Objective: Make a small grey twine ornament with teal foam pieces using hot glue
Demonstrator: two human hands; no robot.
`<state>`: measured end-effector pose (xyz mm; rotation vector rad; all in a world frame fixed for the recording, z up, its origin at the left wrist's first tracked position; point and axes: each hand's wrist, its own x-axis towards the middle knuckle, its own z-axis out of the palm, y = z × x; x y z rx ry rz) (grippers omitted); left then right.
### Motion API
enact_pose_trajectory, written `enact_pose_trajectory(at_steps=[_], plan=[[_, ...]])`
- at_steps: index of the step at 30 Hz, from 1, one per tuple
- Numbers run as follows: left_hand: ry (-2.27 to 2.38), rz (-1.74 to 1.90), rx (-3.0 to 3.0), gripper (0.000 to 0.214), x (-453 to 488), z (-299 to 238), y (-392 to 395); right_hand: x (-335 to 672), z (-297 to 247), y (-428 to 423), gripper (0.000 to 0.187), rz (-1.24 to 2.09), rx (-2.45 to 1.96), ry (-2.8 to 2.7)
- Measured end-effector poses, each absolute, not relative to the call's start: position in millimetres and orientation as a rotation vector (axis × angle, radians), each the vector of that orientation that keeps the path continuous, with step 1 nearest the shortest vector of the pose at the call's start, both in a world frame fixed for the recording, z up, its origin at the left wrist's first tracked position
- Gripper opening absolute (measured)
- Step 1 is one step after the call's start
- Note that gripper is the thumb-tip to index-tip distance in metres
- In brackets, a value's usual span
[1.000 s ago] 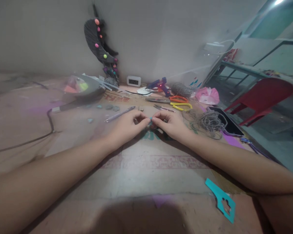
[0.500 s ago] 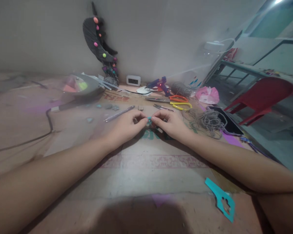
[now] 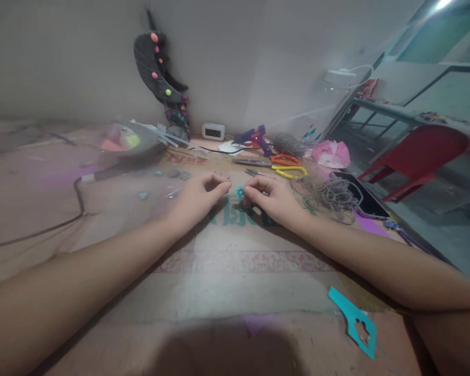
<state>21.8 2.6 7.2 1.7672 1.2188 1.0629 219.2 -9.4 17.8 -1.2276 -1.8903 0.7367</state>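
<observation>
Near the middle of the table, my right hand (image 3: pixel 272 196) pinches a small teal cutout (image 3: pixel 239 191) between thumb and forefinger. It has a lobed outline, though its details are too small to make out. My left hand (image 3: pixel 206 196) is a short gap to the left, thumb and forefinger drawn together. Whether something tiny is between those fingertips is hidden. Closer to me on the right lies a teal sheet scrap (image 3: pixel 352 318) with a lobed hole cut in it.
Behind my hands are orange-handled scissors (image 3: pixel 285 159), yellow-handled pliers (image 3: pixel 292 171), a purple glue gun (image 3: pixel 256 137) and a white digital clock (image 3: pixel 213 131). Grey yarn (image 3: pixel 337 196) and a phone (image 3: pixel 370 201) lie right. A cable (image 3: pixel 80 196) crosses the left; a red chair (image 3: pixel 426 154) stands beyond.
My left hand has let go of the teal cutout and moved slightly left, opening a gap. My right hand still holds the cutout in about the same place.
</observation>
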Motion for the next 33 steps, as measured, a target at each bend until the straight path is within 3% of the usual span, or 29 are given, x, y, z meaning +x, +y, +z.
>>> enact_pose_trajectory(at_steps=[4, 11, 16, 20, 23, 33], plan=[[1.162, 0.991, 1.859, 0.033, 23.0, 8.8, -0.4, 219.7, 15.1, -9.0, 0.018, 0.671, -1.217, -1.904], [1.157, 0.975, 1.914, 0.022, 24.1, 9.4, -3.6, 224.5, 25.6, -5.3, 0.021, 0.632, -1.184, -1.947], [1.188, 1.007, 1.852, 0.021, 23.9, 8.1, -3.2, 252.1, 36.9, 22.3, 0.015, 0.185, -1.304, -2.084], [1.199, 0.999, 1.872, 0.021, 23.6, 8.3, -3.0, 268.0, 22.1, 41.6, 0.034, -0.14, -1.431, -2.356], [1.192, 0.994, 1.872, 0.022, 23.1, 7.7, -2.4, 270.2, 12.8, 45.6, 0.036, -0.294, -1.409, -2.477], [1.213, 1.002, 1.858, 0.02, 22.7, 5.9, -1.6, 265.0, 9.9, 37.5, 0.03, -0.362, -1.504, -2.182]])
